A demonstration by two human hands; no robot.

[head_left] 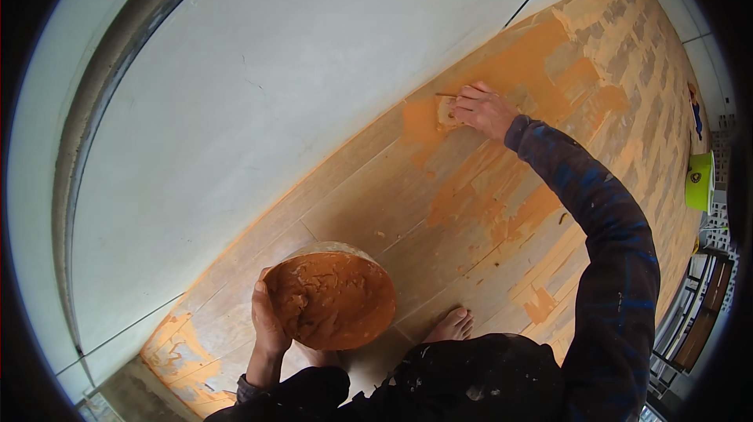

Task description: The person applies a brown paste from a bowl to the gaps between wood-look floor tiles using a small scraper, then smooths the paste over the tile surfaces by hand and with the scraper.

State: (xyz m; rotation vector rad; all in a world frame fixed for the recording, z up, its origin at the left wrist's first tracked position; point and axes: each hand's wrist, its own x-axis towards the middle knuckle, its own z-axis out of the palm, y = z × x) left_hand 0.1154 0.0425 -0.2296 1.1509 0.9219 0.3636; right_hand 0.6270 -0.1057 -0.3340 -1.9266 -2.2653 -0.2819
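Note:
My left hand (pixel 268 320) grips the side of a round bucket (pixel 333 246), its fingers at the left rim. Thick orange-brown grout (pixel 333 300) with a rough, lumpy surface lies inside the tilted bucket. Farther off, close to the wall's foot, my right hand (pixel 482 110) is closed on a small beige spreader (pixel 445 112), pressed to the floor. Most of the spreader is hidden beneath the fingers. Wet orange grout (pixel 518 65) coats the wood-look floor tiles (pixel 353 187) around it, in smears and patches.
A pale wall (pixel 259 85) runs along the left side of the tiles. My bare foot (pixel 452 326) stands below the bucket's right. At the far right are a lime-green bucket (pixel 700 181) and a brown slatted, metal-framed object (pixel 700 320). Streaky grout covers the far floor (pixel 627 53).

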